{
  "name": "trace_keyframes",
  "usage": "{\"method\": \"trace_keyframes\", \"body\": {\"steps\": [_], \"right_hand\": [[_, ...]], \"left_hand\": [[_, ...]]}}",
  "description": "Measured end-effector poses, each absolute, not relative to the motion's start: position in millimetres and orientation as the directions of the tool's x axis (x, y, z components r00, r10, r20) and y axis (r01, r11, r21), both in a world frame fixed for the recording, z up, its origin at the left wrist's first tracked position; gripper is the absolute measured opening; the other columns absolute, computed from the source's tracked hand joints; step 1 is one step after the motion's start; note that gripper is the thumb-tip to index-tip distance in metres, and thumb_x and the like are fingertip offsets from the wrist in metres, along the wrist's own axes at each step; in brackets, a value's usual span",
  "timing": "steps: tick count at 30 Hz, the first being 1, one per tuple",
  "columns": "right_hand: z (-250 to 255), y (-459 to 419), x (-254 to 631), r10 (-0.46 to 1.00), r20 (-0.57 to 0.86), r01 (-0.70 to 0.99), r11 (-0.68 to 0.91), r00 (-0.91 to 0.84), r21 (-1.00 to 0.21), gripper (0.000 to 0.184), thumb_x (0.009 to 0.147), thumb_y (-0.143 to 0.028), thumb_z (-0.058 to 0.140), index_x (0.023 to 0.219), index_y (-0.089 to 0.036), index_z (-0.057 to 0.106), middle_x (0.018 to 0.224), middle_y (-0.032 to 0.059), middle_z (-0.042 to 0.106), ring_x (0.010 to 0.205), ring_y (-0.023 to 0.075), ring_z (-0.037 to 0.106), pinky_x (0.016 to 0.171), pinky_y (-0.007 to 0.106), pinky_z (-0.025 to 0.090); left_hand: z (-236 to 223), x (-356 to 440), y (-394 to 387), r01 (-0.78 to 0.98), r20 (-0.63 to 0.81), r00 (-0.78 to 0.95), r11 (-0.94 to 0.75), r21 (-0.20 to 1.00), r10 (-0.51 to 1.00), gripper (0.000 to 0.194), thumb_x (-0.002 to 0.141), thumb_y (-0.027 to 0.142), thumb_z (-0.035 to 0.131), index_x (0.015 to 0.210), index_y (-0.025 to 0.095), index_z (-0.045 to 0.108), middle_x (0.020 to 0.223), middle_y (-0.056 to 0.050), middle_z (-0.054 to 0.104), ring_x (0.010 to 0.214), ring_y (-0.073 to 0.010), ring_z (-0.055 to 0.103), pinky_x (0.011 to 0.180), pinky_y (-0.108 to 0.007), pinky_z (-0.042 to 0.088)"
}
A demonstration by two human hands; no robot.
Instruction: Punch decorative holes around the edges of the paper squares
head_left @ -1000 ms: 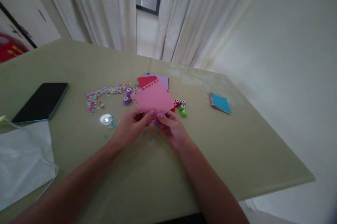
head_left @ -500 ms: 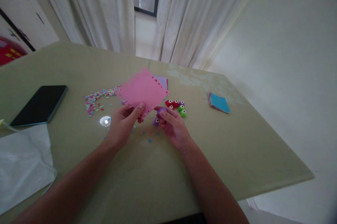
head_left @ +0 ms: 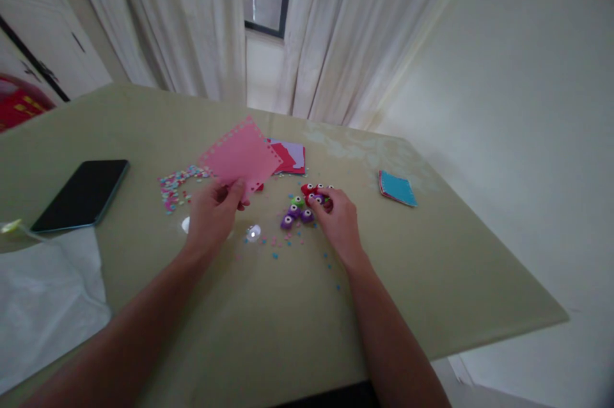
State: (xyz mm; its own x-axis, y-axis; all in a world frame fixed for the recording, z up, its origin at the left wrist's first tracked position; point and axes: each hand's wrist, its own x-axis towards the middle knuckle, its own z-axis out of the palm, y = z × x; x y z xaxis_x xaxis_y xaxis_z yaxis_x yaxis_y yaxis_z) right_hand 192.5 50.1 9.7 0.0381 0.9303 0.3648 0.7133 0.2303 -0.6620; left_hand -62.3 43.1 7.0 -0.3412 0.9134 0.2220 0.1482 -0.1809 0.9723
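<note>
In the head view, my left hand [head_left: 214, 208] pinches the lower corner of a pink paper sheet [head_left: 242, 155] between thumb and fingers, holding it above the table. Rows of small holes run along the sheet's edges. My right hand [head_left: 338, 219] is curled over a cluster of small craft punches with googly eyes, its thumb and fingers around a purple craft punch [head_left: 318, 199]. Red punches [head_left: 307, 189] sit just behind, a green punch [head_left: 297, 201] and several purple punches [head_left: 293, 210] to the left. The fingertips partly cover the cluster.
Confetti [head_left: 180, 185] lies left of the sheet, with more bits in front of the punches. Red and lilac paper [head_left: 290, 155] lies behind. A blue-topped square stack [head_left: 398, 188] is at right, a dark tablet [head_left: 81, 194] and white cloth [head_left: 48, 306] at left.
My right hand has moved right, from the sheet's edge to the punch cluster. My left hand has shifted the sheet left and away, uncovering the red paper behind it.
</note>
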Motion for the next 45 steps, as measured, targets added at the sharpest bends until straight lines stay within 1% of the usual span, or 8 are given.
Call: {"method": "trace_keyframes", "body": {"steps": [9, 15, 22, 26, 32, 35, 38, 45], "right_hand": [[8.6, 48.3, 189.0, 0.963, 0.269, 0.882, 0.110, 0.019, -0.458, 0.016, 0.093, -0.034, 0.075, 0.096, -0.019, 0.076, 0.100, 0.0104, 0.075, 0.083, 0.0249, 0.068, 0.079, 0.037, 0.049], [15.4, 51.5, 149.7, 0.886, 0.427, 0.832, 0.369, -0.179, -0.415, 0.022, 0.104, -0.031, 0.061, 0.117, -0.019, 0.073, 0.114, 0.0125, 0.072, 0.110, 0.0275, 0.066, 0.100, 0.038, 0.050], [28.5, 93.6, 76.3, 0.844, 0.213, 0.856, 0.514, -0.492, -0.057, 0.034, 0.099, -0.032, 0.070, 0.128, -0.015, 0.070, 0.129, 0.0165, 0.070, 0.122, 0.0329, 0.062, 0.104, 0.041, 0.048], [27.0, 94.9, 75.6, 0.832, 0.150, 0.840, 0.542, -0.534, -0.012, 0.028, 0.096, -0.020, 0.067, 0.123, -0.014, 0.069, 0.123, 0.0171, 0.074, 0.119, 0.0333, 0.064, 0.101, 0.040, 0.048], [28.9, 48.9, 118.2, 0.863, 0.325, 0.803, 0.489, -0.387, -0.341, 0.029, 0.090, -0.015, 0.066, 0.119, -0.016, 0.069, 0.114, 0.0144, 0.075, 0.111, 0.0316, 0.065, 0.101, 0.044, 0.048], [27.2, 31.8, 139.3, 0.897, 0.409, 0.571, 0.428, -0.170, -0.701, 0.040, 0.087, -0.025, 0.076, 0.126, -0.021, 0.070, 0.119, 0.0110, 0.072, 0.105, 0.0271, 0.067, 0.097, 0.041, 0.052], [23.9, 25.7, 149.9, 0.974, 0.226, 0.206, 0.227, -0.029, -0.952, 0.036, 0.084, -0.035, 0.084, 0.117, -0.024, 0.074, 0.103, 0.0054, 0.071, 0.084, 0.0211, 0.068, 0.078, 0.036, 0.056], [20.2, 23.8, 147.3, 0.988, -0.109, -0.314, -0.139, -0.112, -0.939, 0.038, 0.070, -0.038, 0.096, 0.098, -0.021, 0.077, 0.092, 0.0033, 0.076, 0.076, 0.0158, 0.069, 0.067, 0.028, 0.055]], "left_hand": [[13.5, -64.6, 50.1, -0.048, 0.177, -0.570, -0.248, 0.968, 0.802, 0.031, 0.086, 0.049, 0.073, 0.081, 0.020, 0.065, 0.052, 0.008, 0.055, 0.041, -0.0098, 0.052, 0.044, -0.021, 0.044], [13.9, -62.6, 50.3, -0.050, 0.171, -0.564, -0.240, 0.969, 0.808, 0.031, 0.086, 0.048, 0.072, 0.078, 0.019, 0.064, 0.052, 0.007, 0.057, 0.042, -0.0097, 0.051, 0.043, -0.020, 0.042], [10.3, -61.0, 47.8, -0.022, 0.201, -0.505, -0.245, 0.969, 0.840, 0.032, 0.092, 0.048, 0.070, 0.079, 0.020, 0.063, 0.053, 0.006, 0.056, 0.044, -0.0099, 0.052, 0.043, -0.020, 0.040], [8.9, -58.5, 46.9, -0.034, 0.197, -0.499, -0.246, 0.969, 0.844, 0.035, 0.092, 0.051, 0.069, 0.078, 0.020, 0.061, 0.053, 0.006, 0.056, 0.045, -0.0097, 0.052, 0.044, -0.020, 0.040], [13.7, -50.4, 38.9, 0.008, 0.208, -0.454, -0.229, 0.973, 0.866, 0.032, 0.092, 0.050, 0.068, 0.082, 0.019, 0.065, 0.053, 0.005, 0.058, 0.045, -0.0116, 0.056, 0.045, -0.022, 0.042], [16.8, -43.9, 32.3, 0.005, 0.223, -0.415, -0.243, 0.970, 0.882, 0.029, 0.092, 0.047, 0.069, 0.083, 0.019, 0.067, 0.052, 0.005, 0.058, 0.044, -0.0111, 0.055, 0.044, -0.021, 0.041], [16.7, -36.3, 25.8, 0.011, 0.231, -0.357, -0.243, 0.970, 0.905, 0.026, 0.092, 0.044, 0.070, 0.085, 0.019, 0.069, 0.053, 0.005, 0.059, 0.044, -0.0110, 0.055, 0.044, -0.021, 0.042], [13.7, -26.6, 15.3, 0.061, 0.231, -0.298, -0.223, 0.973, 0.926, 0.020, 0.091, 0.038, 0.069, 0.087, 0.018, 0.072, 0.053, 0.004, 0.061, 0.043, -0.0112, 0.056, 0.043, -0.021, 0.043]]}}
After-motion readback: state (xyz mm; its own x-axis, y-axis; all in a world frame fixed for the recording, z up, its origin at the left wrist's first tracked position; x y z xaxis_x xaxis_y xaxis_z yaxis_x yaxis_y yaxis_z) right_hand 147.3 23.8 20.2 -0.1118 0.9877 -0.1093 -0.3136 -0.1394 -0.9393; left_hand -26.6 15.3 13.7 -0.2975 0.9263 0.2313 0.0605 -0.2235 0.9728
